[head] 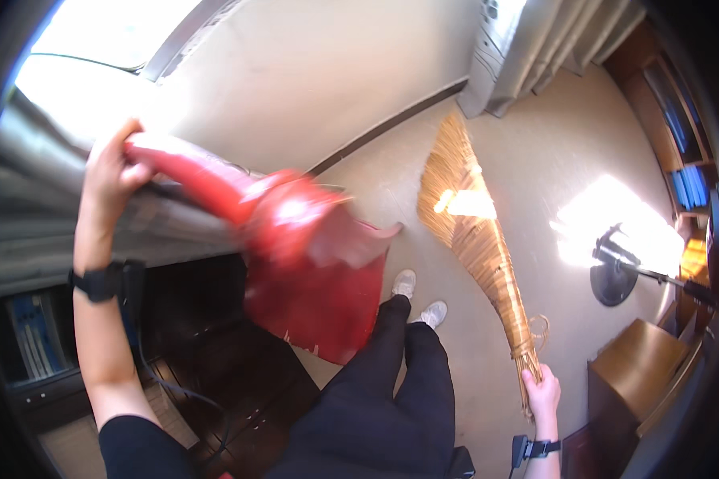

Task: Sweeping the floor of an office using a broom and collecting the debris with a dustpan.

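Observation:
At the left, my left hand (111, 170) is raised and closed around the narrow end of a red dustpan (329, 287), whose handle reaches down to the right. The dustpan is blurred, and its wide pan hangs beside my legs, with a worn, chipped edge. On the lower right, my right hand (541, 389) grips the bundled stalk handle of a straw hand broom (491, 257). The broom's fanned bristles point away from me towards the wall, and a patch of bright light lies on them. A small loop of cord hangs near its handle.
Dark wooden cabinets (257, 371) and a gray curtain (54, 191) stand at the left. A pale wall (359, 72) rises ahead. To the right are a round-based stand (614, 287), a brown wooden cabinet (638, 359) and shelves with blue folders (689, 187). Sunlight glares on the floor.

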`<state>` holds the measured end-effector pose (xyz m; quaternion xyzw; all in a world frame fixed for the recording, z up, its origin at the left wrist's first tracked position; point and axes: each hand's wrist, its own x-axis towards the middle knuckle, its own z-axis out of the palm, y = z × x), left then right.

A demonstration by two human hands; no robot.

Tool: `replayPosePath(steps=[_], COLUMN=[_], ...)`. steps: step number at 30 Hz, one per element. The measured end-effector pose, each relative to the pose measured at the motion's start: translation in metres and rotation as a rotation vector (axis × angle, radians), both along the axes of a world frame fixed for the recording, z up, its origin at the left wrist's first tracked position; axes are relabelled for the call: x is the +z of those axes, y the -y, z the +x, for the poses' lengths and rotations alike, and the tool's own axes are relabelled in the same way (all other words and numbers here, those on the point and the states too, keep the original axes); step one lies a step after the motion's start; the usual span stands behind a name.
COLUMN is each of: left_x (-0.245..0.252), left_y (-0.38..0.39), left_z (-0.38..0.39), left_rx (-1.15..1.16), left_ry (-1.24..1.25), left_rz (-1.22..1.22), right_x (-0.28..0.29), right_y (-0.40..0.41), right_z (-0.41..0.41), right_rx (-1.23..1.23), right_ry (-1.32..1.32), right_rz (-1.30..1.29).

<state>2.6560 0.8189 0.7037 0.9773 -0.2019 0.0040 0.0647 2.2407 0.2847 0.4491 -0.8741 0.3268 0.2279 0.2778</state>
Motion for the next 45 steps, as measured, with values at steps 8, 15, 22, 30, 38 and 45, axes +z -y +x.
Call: replayPosePath(steps=[8,15,22,30,38,45], left_x=[0.004,0.017,0.016,0.074,0.109,0.1], left_y=[-0.088,-0.107,-0.065,-0.093,-0.038,-0.036], left_z=[-0.063,-0.187,-0.33,-0.453,-0.44,-0.443], left_rx=[0.095,0.264,0.494,0.397,0.455,0.431], left_ry=[0.189,0.09,1.047,0.458,0.586,0.601], left_rz=[0.027,-0.367,0.078,-0.472,-0.413,-0.451], right_x=[-0.01,-0.034,-0.043,-0.041,-0.103,-0.119], right_y=[0.018,0.064,0.087,0.097,0.119,0.125], right_z=[0.006,0.025,0.07,0.099,0.117,0.116], right_rx=[0.133,0.464,0.791,0.699,0.662,0.616], right_ry=[0.01,0.034,0.061,-0.063,-0.349,-0.27], right_rz=[-0.055,-0.156,-0.252,0.017,0.192,-0.043])
